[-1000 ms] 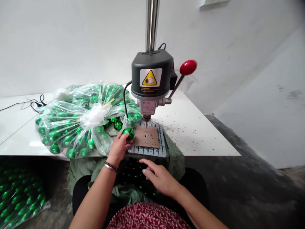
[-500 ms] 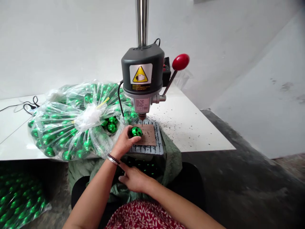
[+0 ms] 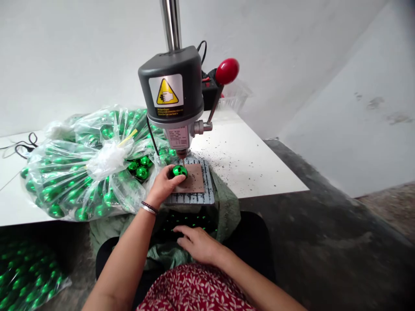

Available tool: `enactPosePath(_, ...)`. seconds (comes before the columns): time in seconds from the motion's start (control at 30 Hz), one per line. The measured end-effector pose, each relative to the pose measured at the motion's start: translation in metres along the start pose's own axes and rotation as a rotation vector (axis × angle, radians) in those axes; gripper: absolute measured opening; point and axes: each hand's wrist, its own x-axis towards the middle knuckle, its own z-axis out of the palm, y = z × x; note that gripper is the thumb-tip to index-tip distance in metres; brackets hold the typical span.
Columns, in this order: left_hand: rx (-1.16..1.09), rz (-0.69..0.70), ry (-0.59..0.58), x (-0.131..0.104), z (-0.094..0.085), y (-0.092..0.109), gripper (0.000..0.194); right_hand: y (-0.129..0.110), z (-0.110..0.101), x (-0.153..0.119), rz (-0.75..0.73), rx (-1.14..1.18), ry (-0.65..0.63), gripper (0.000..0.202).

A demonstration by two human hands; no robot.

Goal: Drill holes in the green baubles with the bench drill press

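Observation:
My left hand (image 3: 163,185) grips a shiny green ball ornament (image 3: 180,172) between thumb and fingers. It holds the ball over a brown board (image 3: 196,183) on the drill press base (image 3: 209,194). Close above the ball's right side is the thin drill bit (image 3: 183,161); whether they touch I cannot tell. My right hand (image 3: 201,244) is low over my lap, its fingers loosely stretched out with nothing in them. Just beyond it, more green balls (image 3: 194,218) show in the dark mouth of a green sack (image 3: 231,194).
The drill press (image 3: 170,82) stands upright, its red-knobbed lever (image 3: 227,71) on the right. A clear bag of green balls (image 3: 110,162) fills the table's left side. Dark shavings dot the white table (image 3: 259,168). Another bag of balls (image 3: 30,272) lies on the floor at left.
My right hand has moved right, away from beside my left wrist. My left hand has brought the ball closer to the drill bit. The whole view has shifted.

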Motion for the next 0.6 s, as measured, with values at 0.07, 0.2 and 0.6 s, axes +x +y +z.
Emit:
enactPosePath(0.07,-0.048,-0.033,-0.025,0.001,-0.003,0.001,0.044,0.003,-0.003,-0.001,0.019,0.027,0.005,0.045)
enactPosePath(0.2,-0.027,-0.046,-0.034,0.001,-0.007,0.006,0.041,0.008,-0.007,-0.003,0.049,0.073,0.022,0.044)
enactPosePath(0.6,0.227,-0.010,-0.016,0.005,-0.004,0.004,0.055,0.024,-0.004,-0.013,0.121,0.109,0.045,0.043)
